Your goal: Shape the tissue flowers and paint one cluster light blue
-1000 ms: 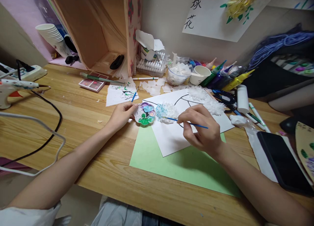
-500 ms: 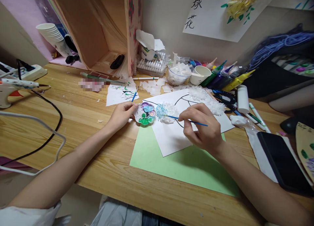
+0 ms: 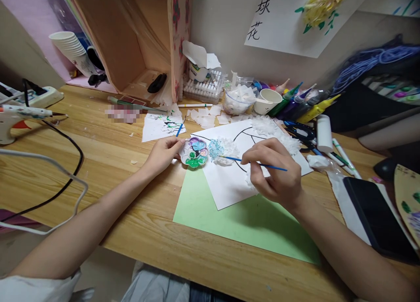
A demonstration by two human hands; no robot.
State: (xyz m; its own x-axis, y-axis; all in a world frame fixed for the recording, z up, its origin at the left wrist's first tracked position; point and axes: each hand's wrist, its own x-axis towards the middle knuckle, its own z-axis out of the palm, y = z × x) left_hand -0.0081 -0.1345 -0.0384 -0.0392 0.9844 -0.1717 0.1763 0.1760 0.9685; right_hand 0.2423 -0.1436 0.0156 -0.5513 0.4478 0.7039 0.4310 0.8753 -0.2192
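Between the thumb and fingers of my left hand (image 3: 165,154) is the edge of a flower-shaped paint palette (image 3: 184,152) with purple, blue and green paint in its wells. My right hand (image 3: 274,168) pinches a thin blue paintbrush (image 3: 262,164). The brush tip meets a fluffy paper flower, its left part coloured light blue (image 3: 215,149) and its right part white (image 3: 229,148). This flower sits on a white sheet (image 3: 218,190) with black drawn stems, which lies over a green sheet (image 3: 203,219). More white fluffy clusters (image 3: 288,142) are on the sheet's right side.
A second brush (image 3: 180,127) rests on a paint-smeared paper (image 3: 157,126). Behind stand a tub of paper scraps (image 3: 239,104), a paper cup (image 3: 267,102) and paint bottles (image 3: 316,109). Scissors (image 3: 300,129) and a phone (image 3: 377,214) lie right; a glue gun (image 3: 22,116) is left.
My right hand has shifted slightly to the right with the brush, whose tip stays by the blue part of the flower. My left hand and the palette have hardly moved.
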